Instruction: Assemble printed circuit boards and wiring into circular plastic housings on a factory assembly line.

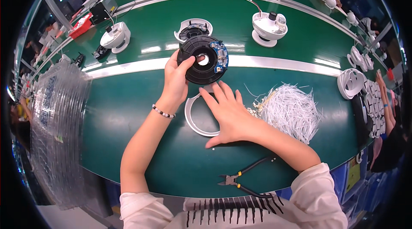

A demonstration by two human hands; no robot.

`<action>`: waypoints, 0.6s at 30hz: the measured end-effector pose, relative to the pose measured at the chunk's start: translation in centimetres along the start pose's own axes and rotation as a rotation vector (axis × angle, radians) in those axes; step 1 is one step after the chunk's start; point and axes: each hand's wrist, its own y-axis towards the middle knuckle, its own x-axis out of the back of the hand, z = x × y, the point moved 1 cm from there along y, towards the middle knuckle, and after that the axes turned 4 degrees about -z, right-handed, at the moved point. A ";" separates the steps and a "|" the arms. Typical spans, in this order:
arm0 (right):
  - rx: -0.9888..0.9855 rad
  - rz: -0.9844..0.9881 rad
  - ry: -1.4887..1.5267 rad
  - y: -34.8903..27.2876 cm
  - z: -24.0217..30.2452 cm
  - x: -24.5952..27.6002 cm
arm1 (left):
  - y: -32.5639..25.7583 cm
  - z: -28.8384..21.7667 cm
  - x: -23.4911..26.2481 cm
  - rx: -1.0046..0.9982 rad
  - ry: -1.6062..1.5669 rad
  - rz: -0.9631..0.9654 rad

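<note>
My left hand (177,76) is closed on the rim of a round black plastic housing (193,72), its thumb near the central hole. A blue circuit board (220,57) sits along the right side of this housing. Below it, a white plastic ring (189,119) lies on the green table. Spread over the right part of that ring is my right hand (231,115), fingers apart; whether it presses on the ring I cannot tell. Nearer me, diagonal cutters (231,180) with black and yellow handles lie with their jaws parted.
To the right is a heap of white strips (292,113). Stacked clear plastic trays (56,130) stand at the left. Beyond the pale strip are a white shell with black insert (194,28) and two white assemblies (116,38), (269,27). White rings (351,84) lie far right; other people work around.
</note>
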 end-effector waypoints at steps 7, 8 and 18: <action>0.059 0.067 0.055 0.1 -0.3 1.8 | 0.3 -0.2 0.2 -0.051 0.008 -0.006; 0.140 0.135 0.075 -0.4 -0.4 3.5 | 0.3 -0.5 0.5 -0.089 0.003 -0.016; -0.086 -0.644 0.714 3.1 -2.1 4.4 | -2.8 -0.4 -0.5 -0.126 0.007 0.037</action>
